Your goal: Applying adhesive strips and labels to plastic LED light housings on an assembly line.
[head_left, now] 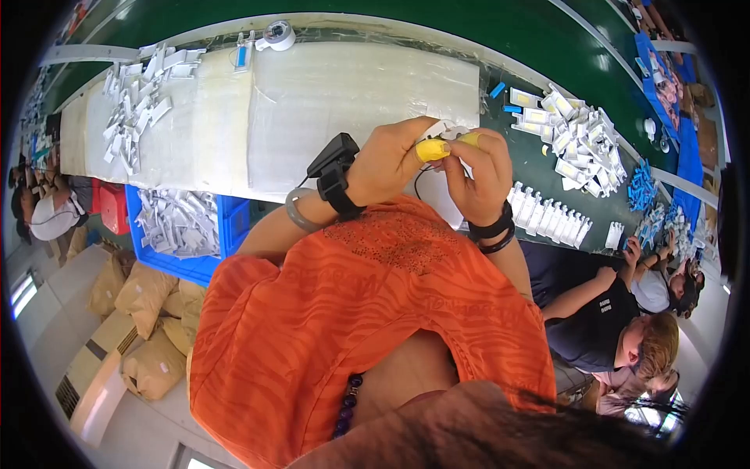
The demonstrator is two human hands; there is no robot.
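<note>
A small white plastic part point(442, 128) is held up close to my chest, above the near edge of the table. My left hand point(392, 162) pinches it from the left, with yellow wrapping on the thumb. From the right, my right hand point(480, 173) closes on the same part, and yellow also shows at one fingertip. The fingers cover much of the part, so its exact kind is hidden. A row of white plastic housings point(549, 217) lies just right of my right hand. Beyond it spreads a heap of white housings with yellow panels point(574, 141).
White pieces point(141, 102) are piled at the table's far left. A blue crate point(234, 223) of white parts stands below. A tape roll point(277, 36) and a small blue-and-white piece point(241, 56) sit along the back edge. A co-worker point(598, 320) is close on my right.
</note>
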